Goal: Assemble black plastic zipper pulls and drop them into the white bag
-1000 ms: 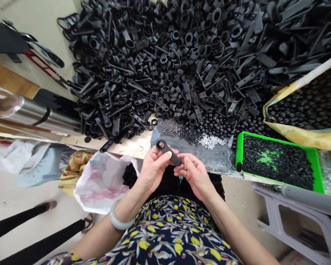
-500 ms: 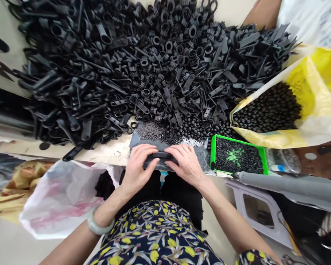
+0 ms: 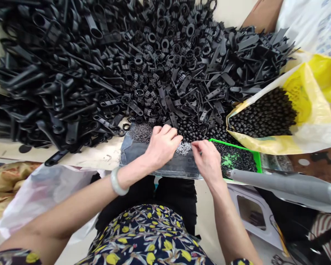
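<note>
My left hand reaches over a dark cloth pad, its fingers bent and drawn together above small black parts. What they hold, if anything, is hidden. A small heap of silver pins lies between the two hands. My right hand is at the right side of that heap, thumb and forefinger pinched; anything in the pinch is too small to make out. Black round beads spread just behind the pins. Left of them is a patch of tiny grey-brown pieces.
A large heap of black plastic levers and ribbed rings covers the back. To the right stand a green tray of small black pieces and a yellow-white bag holding black beads. A grey tube-like bar juts in below.
Both hands have moved apart from the dark piece they held together at the pad's front edge. My left hand went up to the small parts, my right hand rightward beside the pins.
</note>
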Demonstrator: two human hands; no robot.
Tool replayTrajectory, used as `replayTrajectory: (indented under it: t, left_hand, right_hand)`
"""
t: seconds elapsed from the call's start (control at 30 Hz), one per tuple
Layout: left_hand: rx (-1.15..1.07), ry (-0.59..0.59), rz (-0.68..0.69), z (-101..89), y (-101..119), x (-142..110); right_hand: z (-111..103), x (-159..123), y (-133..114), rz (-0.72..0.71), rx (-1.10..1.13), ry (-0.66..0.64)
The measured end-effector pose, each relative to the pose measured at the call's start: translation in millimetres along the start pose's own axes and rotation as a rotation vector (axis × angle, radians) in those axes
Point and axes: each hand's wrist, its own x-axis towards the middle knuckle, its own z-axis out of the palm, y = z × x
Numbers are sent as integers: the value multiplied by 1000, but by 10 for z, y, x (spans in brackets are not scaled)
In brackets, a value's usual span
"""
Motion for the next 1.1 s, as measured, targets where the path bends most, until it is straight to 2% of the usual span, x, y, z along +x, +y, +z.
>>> replayTrajectory:
  t: [0.1,0.17,0.33,0.47,0.53,0.6,0.73,0.8,0.93,1.0,1.1]
  left_hand:
    - [90,-115,84,132,-51,322]
    - [110,-152,106,216,-64,430]
    - [68,-178,123,263,-60,464]
    - [55,-139,121,120,-74,404]
    - [-33,-92,36,-15,-87,322]
    - [-181,-55,-107,-168,-92,183]
    - [-438,-11,-363,-359,-48,-261]
    - [-505,42,-411,-354,3,-523]
    - [-511,153,-429,-223,113,-962]
    - [-497,217,-455,-158,142,-1085]
    - [-481,284,-446,-99,143,-1133]
  right_hand:
    - [40,-195,12,-18,-29,-77]
    - [103,-265,6,-16,-29,-96]
    - [244,-256,-81,-18,8,-92]
    - [239,-270,-148,-37,6,-136]
    - [211,-294,-153,-28,28,-147]
    - [192,-304,-151,-5,77,-131]
    - [212,-281,-175,-18,131,-126]
    - [220,-291,-192,-36,113,-155]
    - [146,-385,-176,-6,117,-155]
    - [89,-429,-159,21,138,-134]
    - [53,-445,-173,50,160,-120]
